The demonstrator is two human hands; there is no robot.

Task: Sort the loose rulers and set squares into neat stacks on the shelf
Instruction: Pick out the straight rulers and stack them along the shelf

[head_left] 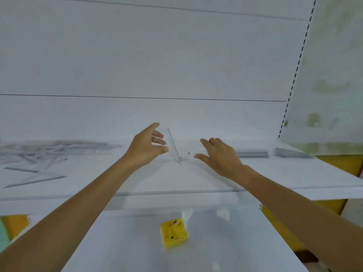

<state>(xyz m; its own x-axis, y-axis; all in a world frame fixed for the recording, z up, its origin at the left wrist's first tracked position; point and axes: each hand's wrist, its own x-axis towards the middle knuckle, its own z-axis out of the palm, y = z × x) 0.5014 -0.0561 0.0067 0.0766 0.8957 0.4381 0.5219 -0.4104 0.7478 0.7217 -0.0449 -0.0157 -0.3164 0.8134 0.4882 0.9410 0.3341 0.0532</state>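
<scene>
- On the white shelf (275, 173), between the two hands, lies a clear set square (184, 148). It is see-through and blurry, so its full shape is hard to make out.
- The left hand (146, 148) is just left of the marked edge, thumb up and fingers bent a little. I cannot tell if those fingers touch the piece or hold it.
- The right hand (220, 156) is just right of it, palm down, fingers straight and spread. It holds nothing.
- A messy pile of loose rulers (49, 152) lies well off to the left. Two tidy stacks (253, 154) sit to the right, past the right hand.
- I think the step now is taking up this one piece to sort it.
- Next, the hands need a good hold on its thin edges. Then they can lift it and carry it right to the stack of the same shape, with the edges lined up. Much of the pile is not sorted yet.
</scene>
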